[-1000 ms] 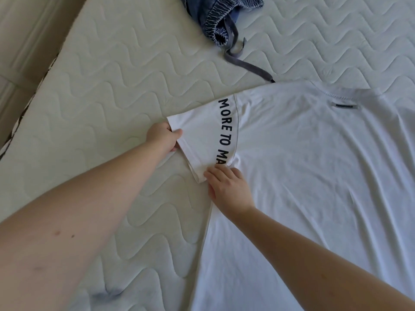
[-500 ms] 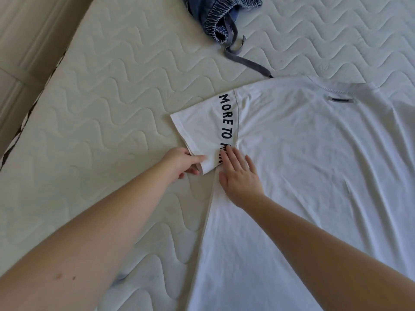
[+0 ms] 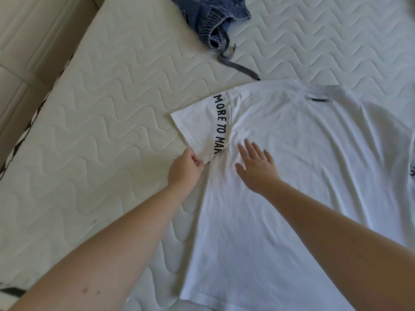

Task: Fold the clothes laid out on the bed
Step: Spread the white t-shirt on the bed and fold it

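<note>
right hand (image 3: 256, 169) slid onto shirt (image 3: 292, 176) body | left hand (image 3: 184, 171) still pinches sleeve (image 3: 197, 129)

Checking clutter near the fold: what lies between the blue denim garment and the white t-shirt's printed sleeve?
Head view: only bare quilted mattress between the blue denim garment and the printed sleeve.

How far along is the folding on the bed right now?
Barely begun. Done: the white T-shirt lies spread flat, no fold in it yet. In hand: the left hand pinches the sleeve at its lower corner, while the right hand is open over the shirt's body. Left: all of the shirt's folds, plus the blue shorts, bunched.
</note>
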A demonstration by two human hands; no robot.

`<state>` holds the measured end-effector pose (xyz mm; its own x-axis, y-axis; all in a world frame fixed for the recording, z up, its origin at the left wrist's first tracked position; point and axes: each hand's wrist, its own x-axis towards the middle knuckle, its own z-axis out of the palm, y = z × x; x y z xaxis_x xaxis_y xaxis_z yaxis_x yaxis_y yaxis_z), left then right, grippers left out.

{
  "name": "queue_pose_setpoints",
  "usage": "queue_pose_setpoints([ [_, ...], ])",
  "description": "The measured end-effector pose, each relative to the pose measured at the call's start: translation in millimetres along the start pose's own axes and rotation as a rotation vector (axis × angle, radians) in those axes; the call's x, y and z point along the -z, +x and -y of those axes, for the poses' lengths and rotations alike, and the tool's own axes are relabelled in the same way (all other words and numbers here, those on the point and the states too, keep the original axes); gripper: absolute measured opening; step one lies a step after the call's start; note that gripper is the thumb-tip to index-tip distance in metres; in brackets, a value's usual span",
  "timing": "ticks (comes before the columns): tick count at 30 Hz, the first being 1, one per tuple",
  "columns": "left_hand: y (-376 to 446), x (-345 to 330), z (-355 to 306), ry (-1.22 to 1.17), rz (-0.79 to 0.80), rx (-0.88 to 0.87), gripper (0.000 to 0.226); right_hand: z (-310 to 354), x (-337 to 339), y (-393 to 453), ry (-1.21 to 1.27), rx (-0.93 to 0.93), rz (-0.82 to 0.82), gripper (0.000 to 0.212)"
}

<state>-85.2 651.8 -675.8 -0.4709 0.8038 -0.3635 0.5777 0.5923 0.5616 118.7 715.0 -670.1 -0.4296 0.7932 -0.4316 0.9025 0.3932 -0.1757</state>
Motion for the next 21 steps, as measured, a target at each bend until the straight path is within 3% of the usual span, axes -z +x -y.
queue_pose_setpoints([
  [4, -20, 9, -26, 0.142, 0.049, -0.276, 0.012, -45, 21, -41, -0.055, -0.094, -0.01, 0.061],
  [12, -40, -22, -98, 0.45, 0.146, -0.705, 0.042, -140, 26, -80, -0.036, -0.242, -0.059, 0.062],
  [21, -95, -169, -207, 0.612, 0.28, -0.839, 0.057, -283, 8, -147, 0.091, -0.355, -0.099, 0.063],
])
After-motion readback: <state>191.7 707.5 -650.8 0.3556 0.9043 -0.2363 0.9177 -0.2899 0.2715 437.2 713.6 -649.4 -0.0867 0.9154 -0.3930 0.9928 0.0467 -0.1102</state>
